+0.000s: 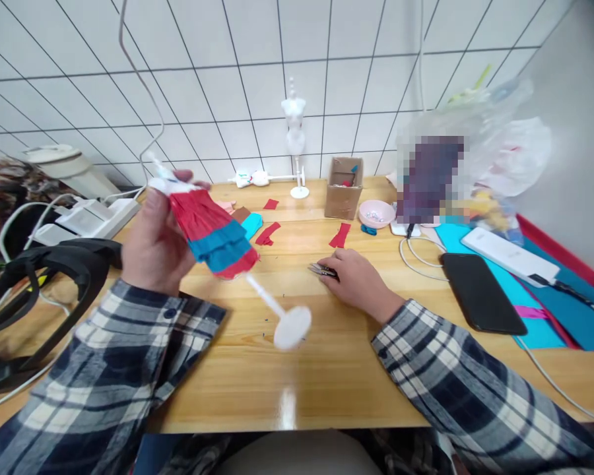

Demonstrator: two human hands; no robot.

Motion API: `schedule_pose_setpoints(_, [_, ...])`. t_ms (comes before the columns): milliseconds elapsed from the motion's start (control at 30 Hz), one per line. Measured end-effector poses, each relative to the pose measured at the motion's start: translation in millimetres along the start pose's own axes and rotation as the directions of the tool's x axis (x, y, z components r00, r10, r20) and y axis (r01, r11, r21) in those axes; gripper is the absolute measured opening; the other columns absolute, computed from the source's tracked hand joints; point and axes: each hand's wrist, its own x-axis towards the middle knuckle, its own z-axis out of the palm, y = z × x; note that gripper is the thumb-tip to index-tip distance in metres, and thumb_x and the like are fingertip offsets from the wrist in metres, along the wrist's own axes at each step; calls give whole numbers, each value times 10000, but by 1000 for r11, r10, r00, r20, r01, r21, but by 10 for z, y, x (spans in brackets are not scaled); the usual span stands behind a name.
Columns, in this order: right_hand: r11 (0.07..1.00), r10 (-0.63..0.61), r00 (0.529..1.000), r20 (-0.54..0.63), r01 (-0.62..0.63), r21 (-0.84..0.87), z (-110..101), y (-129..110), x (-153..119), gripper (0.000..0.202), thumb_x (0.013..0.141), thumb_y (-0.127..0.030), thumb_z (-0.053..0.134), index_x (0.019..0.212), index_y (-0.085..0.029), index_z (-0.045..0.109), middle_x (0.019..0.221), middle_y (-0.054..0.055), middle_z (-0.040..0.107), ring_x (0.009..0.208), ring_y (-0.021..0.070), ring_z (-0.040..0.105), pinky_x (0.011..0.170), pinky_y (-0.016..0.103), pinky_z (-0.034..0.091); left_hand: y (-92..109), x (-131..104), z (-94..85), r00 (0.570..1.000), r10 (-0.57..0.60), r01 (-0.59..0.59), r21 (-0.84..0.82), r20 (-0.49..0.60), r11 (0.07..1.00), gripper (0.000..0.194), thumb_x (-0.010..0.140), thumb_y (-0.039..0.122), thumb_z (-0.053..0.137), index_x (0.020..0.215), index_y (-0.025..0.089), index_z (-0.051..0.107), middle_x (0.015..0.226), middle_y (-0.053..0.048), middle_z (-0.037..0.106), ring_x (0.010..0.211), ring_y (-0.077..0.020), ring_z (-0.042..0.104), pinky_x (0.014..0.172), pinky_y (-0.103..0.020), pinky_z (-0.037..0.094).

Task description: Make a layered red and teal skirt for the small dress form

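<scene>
Dressed mannequin (pixel 210 227) tilts above the worktop (pixel 257 396), its upper end pinched between thumb and fingers of the left grip (pixel 151 241), best held lightly there, clear of the blue ruffles (pixel 220 245), while the right grip (pixel 359 280) curls over scissors (pixel 323 270), how tightly one cannot tell.

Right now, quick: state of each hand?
Left hand: closed, holding the small white mannequin in a ruffled red-and-blue dress.
Right hand: on small silver-bladed snips; whether the grip is closed cannot be told.
</scene>
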Motion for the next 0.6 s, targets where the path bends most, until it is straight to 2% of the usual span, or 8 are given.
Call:
schedule_pose_setpoints(33, [1000, -17, 999, -33, 17, -7, -3, -11, 1, 316, 885, -300, 586, 1157, -166, 675, 1104, 137, 659, 1051, 284, 578, 909, 418, 460, 60, 101, -19, 991, 134, -134, 48, -6, 990, 440, 795, 530, 706, 1101, 217, 673, 1013, -15, 696, 978, -185, 640, 911, -345, 530])
schedule_pose_setpoints(133, [980, -192, 978, -84, 195, 34, 39, -161, -28, 474, 908, -271, 528, 1351, -104, 546, 1345, 164, 575, 1239, 283, 498, 1083, 436, 377, 187, 313, -33, 926, 377, -370, 155, -18, 916, 516, 747, 483, 778, 1171, 221, 643, 1127, 19, 652, 1104, -184, 614, 1022, -360, 471])
schedule_pose_setpoints(167, [952, -300, 954, -18, 301, 64, 71, -242, -51, 491, 943, -283, 476, 1398, -100, 502, 1383, 153, 560, 1274, 262, 488, 1125, 423, 343, 203, 349, -20, 908, 418, -409, 176, -15, 895, 548, 718, 468, 807, 1182, 235, 631, 1179, 36, 633, 1138, -194, 606, 1026, -377, 470])
schedule_pose_setpoints(233, [894, -444, 889, 117, 429, 133, 144, -418, -122, 620, 971, -461, 439, 1464, -86, 421, 1491, 160, 462, 1385, 277, 396, 1181, 427, 276, 190, 379, 29, 886, 463, -454, 210, 3, 866, 589, 671, 429, 851, 1184, 255, 620, 1233, 52, 621, 1175, -216, 595, 1028, -417, 482])
schedule_pose_setpoints(300, [910, -408, 892, 197, 379, 168, 199, -569, -230, 745, 969, -592, 363, 1493, -63, 368, 1551, 188, 357, 1449, 297, 304, 1205, 449, 231, 127, 374, 89, 877, 478, -475, 233, 50, 849, 569, 651, 375, 873, 1157, 260, 638, 1222, 41, 652, 1180, -227, 596, 1035, -441, 494])
schedule_pose_setpoints(367, [914, -395, 880, 263, 348, 206, 214, -671, -369, 772, 980, -608, 295, 1505, -43, 339, 1579, 187, 291, 1479, 286, 240, 1225, 432, 188, 43, 359, 136, 883, 459, -469, 242, 101, 849, 495, 671, 321, 865, 1121, 267, 666, 1218, 26, 676, 1177, -228, 601, 1026, -420, 509])
schedule_pose_setpoints(500, [885, -440, 847, 297, 354, 303, 205, -786, -584, 816, 961, -646, 309, 1557, -97, 215, 1614, 139, 182, 1509, 238, 139, 1248, 423, 95, -80, 338, 165, 947, 269, -305, 224, 177, 926, 485, 753, 304, 808, 1207, 244, 649, 1204, -51, 691, 1120, -227, 635, 980, -396, 520])
schedule_pose_setpoints(600, [872, -460, 840, 288, 367, 323, 253, -883, -527, 790, 958, -647, 328, 1565, -156, 205, 1617, 107, 190, 1507, 223, 156, 1247, 437, 90, -94, 319, 181, 963, 188, -228, 208, 194, 951, 497, 787, 306, 774, 1252, 228, 615, 1215, -82, 681, 1117, -231, 629, 1008, -408, 487])
